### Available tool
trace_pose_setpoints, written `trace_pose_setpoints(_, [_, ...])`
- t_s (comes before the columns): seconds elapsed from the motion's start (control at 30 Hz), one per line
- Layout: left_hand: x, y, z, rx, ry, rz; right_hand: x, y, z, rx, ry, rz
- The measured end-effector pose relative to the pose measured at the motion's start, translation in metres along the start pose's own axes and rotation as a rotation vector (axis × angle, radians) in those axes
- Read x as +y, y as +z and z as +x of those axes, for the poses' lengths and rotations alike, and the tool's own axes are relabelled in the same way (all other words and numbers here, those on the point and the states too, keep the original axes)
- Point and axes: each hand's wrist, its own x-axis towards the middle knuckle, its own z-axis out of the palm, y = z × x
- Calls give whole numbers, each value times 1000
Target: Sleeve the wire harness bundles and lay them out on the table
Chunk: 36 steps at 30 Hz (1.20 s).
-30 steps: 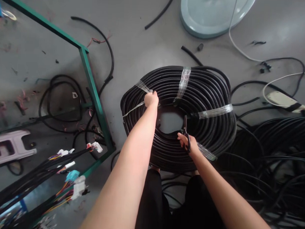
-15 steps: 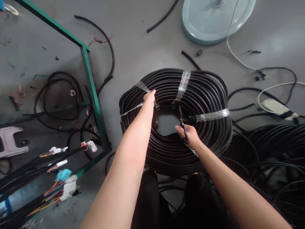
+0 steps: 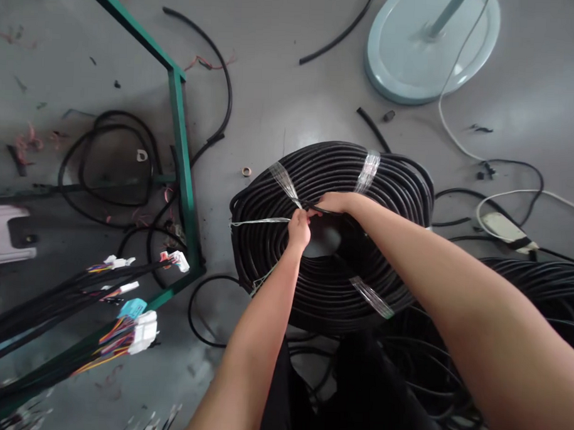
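Note:
A big coil of black cable (image 3: pixel 389 250) lies flat on the grey floor, bound at several spots with clear tape. My left hand (image 3: pixel 299 229) is closed, pinching a loose strip of clear tape (image 3: pixel 258 221) at the coil's inner left edge. My right hand (image 3: pixel 332 203) reaches across the coil's hole and grips black scissors (image 3: pixel 314 210), whose tip meets the tape band (image 3: pixel 284 181) just above my left hand. Another tape band (image 3: pixel 368 171) crosses the coil's far side and one (image 3: pixel 371 297) its near side.
A green metal frame (image 3: pixel 180 155) stands to the left, with wire harnesses and white connectors (image 3: pixel 144 332) under it. A pale blue round stand base (image 3: pixel 429 50) sits at the top right. Loose black cables (image 3: pixel 524 298) pile up on the right; a white cord (image 3: pixel 463 143) trails there.
My right hand moved with the scissors from the coil's near inner edge across to the taped spot at the upper left. My left hand slid down a little, still pinching the tape.

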Motion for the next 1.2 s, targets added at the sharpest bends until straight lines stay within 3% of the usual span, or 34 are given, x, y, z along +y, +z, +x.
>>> trace_pose_setpoints(0.1, [1, 5, -39, -131, 36, 103, 5, -4, -7, 202, 36, -25])
trace_pose_setpoints(0.2, [20, 12, -89, -303, 51, 103, 31, -7, -43, 405, 81, 302])
trace_pose_setpoints(0.27, [46, 21, -103, -405, 120, 19, 60, -6, -75, 546, 130, 520])
trace_pose_setpoints(0.37, [93, 48, -76, -492, 270, -42, 106, 1, -121, 750, 272, 708])
trace_pose_setpoints(0.43, [116, 73, -33, -360, 206, 66, 130, 8, -144, 810, 343, 783])
trace_pose_setpoints(0.53, [122, 108, 31, -106, -18, 360, 153, 18, -161, 763, 387, 765])
trace_pose_setpoints(0.6, [114, 123, 56, -56, -46, 499, 162, 23, -160, 719, 394, 704])
trace_pose_setpoints(0.67, [107, 133, 64, -85, -12, 576, 166, 25, -154, 692, 383, 635])
trace_pose_setpoints(0.77, [104, 139, 56, -232, -14, 657, 165, 21, -139, 606, 369, 562])
trace_pose_setpoints(0.83, [104, 136, 45, -292, 0, 711, 162, 15, -132, 444, 342, 578])
trace_pose_setpoints(0.97, [93, 115, 15, -216, 189, 754, 156, 5, -126, 107, 284, 648])
trace_pose_setpoints(1.07, [82, 99, -4, -232, 262, 687, 150, 0, -124, 26, 279, 643])
trace_pose_setpoints(1.2, [75, 90, -18, -329, 212, 615, 140, -5, -113, -31, 223, 585])
